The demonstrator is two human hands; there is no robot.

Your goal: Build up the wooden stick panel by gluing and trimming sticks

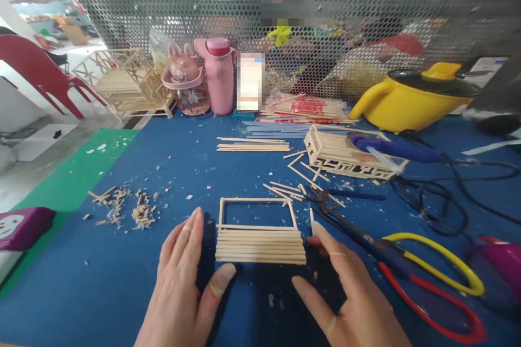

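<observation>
A small panel of wooden sticks (260, 252) lies flat on the blue table between my hands. Several sticks sit side by side at its near end, and a thin rectangular stick frame (257, 200) extends behind them. My left hand (185, 276) rests open just left of the panel, thumb spread near its front left corner. On the right, my right hand (345, 287) is open too, thumb and index finger apart, beside the panel's right edge. A short pale stick (312, 216) shows at the right index fingertip; whether it is held cannot be made out.
Pliers (325, 206) and scissors with red and yellow handles (437, 282) lie right. A blue glue gun (394, 149) rests on a stick structure (345, 160). Loose sticks (253, 146), scraps (142, 209), a pink bottle (220, 78) and a yellow pot (415, 100) stand around.
</observation>
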